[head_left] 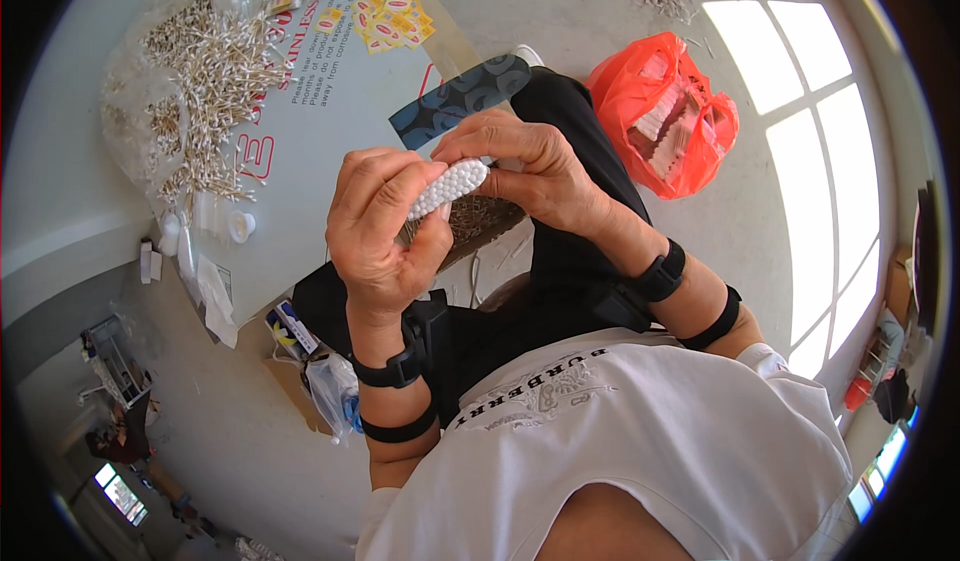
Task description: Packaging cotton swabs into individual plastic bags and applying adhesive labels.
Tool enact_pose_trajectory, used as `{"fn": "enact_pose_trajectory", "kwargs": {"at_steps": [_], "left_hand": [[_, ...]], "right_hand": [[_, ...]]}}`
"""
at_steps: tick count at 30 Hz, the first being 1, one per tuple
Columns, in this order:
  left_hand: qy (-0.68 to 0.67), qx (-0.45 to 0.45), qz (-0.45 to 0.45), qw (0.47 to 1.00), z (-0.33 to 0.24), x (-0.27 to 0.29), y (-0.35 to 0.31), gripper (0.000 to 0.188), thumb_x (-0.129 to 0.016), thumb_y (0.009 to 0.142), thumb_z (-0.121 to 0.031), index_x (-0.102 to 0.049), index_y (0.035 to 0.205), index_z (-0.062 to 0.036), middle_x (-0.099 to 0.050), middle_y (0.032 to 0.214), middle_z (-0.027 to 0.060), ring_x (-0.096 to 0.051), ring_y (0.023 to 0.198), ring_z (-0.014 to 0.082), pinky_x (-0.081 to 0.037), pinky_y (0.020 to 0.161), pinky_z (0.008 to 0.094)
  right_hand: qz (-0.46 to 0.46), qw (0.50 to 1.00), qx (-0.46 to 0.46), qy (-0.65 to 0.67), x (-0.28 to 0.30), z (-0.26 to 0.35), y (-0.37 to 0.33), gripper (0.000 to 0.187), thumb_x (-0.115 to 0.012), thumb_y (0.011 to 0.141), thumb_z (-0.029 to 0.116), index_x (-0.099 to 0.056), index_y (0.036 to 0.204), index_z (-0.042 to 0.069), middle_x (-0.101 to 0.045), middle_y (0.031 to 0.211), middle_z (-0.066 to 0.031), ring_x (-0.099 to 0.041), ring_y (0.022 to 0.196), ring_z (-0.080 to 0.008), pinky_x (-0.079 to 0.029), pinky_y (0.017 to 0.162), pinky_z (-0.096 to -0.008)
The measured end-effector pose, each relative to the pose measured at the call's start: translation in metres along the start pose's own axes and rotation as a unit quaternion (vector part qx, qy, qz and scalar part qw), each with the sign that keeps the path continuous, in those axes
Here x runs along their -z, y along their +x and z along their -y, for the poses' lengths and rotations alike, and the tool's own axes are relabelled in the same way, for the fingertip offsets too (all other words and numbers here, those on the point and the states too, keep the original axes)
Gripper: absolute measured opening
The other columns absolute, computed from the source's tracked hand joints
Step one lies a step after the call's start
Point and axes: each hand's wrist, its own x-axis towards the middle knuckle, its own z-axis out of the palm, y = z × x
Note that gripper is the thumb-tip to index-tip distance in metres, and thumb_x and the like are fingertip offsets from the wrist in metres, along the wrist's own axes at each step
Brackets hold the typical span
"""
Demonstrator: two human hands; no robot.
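A tight bundle of cotton swabs (448,189) is held up between my hands, its white tips packed in a long oval and facing me. My left hand (380,221) closes on the bundle's left side, thumb below and fingers above. At the other end, my right hand (530,171) pinches the bundle with thumb and fingertips; part of that grip is hidden. Beneath the hands, a brown box (488,223) with many thin sticks in it is partly covered by them. A dark patterned strip (455,104) lies just beyond my right hand.
On the table (300,161) at left, a large heap of loose cotton swabs (205,81) spills from a clear bag. Small yellow-and-white labels (395,23) lie at the far side. A red plastic bag (610,86) with pale packs stands on the floor at right.
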Motion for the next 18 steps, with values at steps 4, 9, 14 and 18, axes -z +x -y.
{"fn": "enact_pose_trajectory", "kwargs": {"at_steps": [4,9,14,18], "left_hand": [[-0.011,0.013,0.002,1.000,0.0006,0.0001,-0.0025,0.034,-0.063,0.062,0.004,-0.066,0.096,0.0033,-0.062,0.090,0.0131,-0.060,0.079,0.0287,-0.051,0.071,0.0361],[-0.017,0.036,0.007,0.999,-0.0028,0.0021,-0.0012,0.032,-0.062,0.063,0.004,-0.065,0.096,0.0037,-0.062,0.091,0.0138,-0.060,0.077,0.0280,-0.051,0.069,0.0345],[0.010,0.016,0.011,1.000,-0.0039,0.0014,0.0011,0.031,-0.062,0.064,0.004,-0.064,0.095,0.0033,-0.062,0.089,0.0133,-0.060,0.075,0.0282,-0.051,0.067,0.0339],[0.012,0.011,0.015,1.000,-0.0036,0.0014,-0.0002,0.030,-0.063,0.063,0.004,-0.064,0.093,0.0026,-0.061,0.087,0.0126,-0.059,0.073,0.0286,-0.050,0.064,0.0342]], "right_hand": [[0.006,0.998,0.031,-0.050,0.0017,0.0033,0.0031,0.029,-0.070,0.078,0.004,-0.067,0.107,0.003,-0.066,0.104,-0.0068,-0.056,0.104,-0.0233,-0.041,0.097,-0.0358],[0.033,0.995,0.027,-0.087,0.0048,0.0090,0.0052,0.028,-0.069,0.077,0.005,-0.066,0.105,0.003,-0.066,0.098,-0.0063,-0.057,0.098,-0.0232,-0.041,0.092,-0.0362],[0.034,0.993,0.043,-0.107,0.0053,0.0075,0.0079,0.026,-0.071,0.076,0.004,-0.066,0.101,0.003,-0.066,0.093,-0.0069,-0.059,0.089,-0.0236,-0.043,0.086,-0.0353],[0.028,0.993,0.067,-0.090,0.0025,0.0052,0.0071,0.024,-0.072,0.076,0.003,-0.066,0.099,0.001,-0.066,0.090,-0.0092,-0.060,0.086,-0.0263,-0.046,0.080,-0.0356]]}}
